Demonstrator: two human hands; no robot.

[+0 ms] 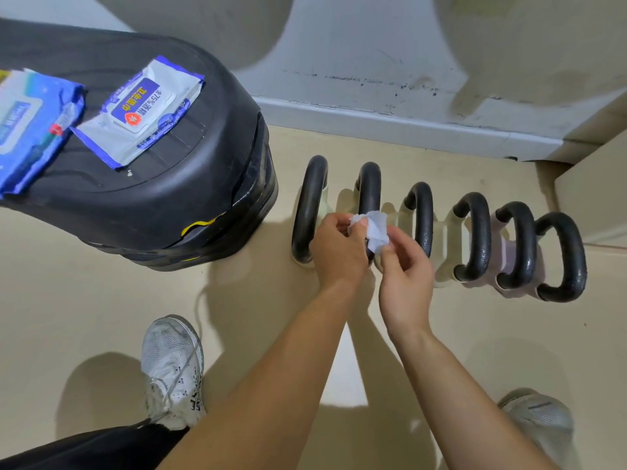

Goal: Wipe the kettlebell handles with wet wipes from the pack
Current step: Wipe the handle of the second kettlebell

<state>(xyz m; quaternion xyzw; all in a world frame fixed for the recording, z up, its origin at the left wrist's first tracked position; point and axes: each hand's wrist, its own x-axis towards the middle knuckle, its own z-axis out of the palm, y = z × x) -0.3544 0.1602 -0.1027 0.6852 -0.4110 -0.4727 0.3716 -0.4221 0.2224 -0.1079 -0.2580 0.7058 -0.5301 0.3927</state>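
Several kettlebells stand in a row on the floor along the wall, their black handles arching upward. A white wet wipe (376,228) is pinched between my left hand (337,251) and my right hand (405,266), right in front of the second handle (369,184) from the left. The first handle (310,205) is just left of my left hand. Further handles (476,232) run to the right. A blue and white wet wipe pack (142,110) lies on a black upturned tub (190,198) at the left, its flap shut.
A second blue wipe pack (30,127) lies at the tub's left edge. My white shoes (173,368) stand on the beige floor below my arms. A white wall and skirting board (407,127) run behind the kettlebells. A beige box edge (597,198) sits at right.
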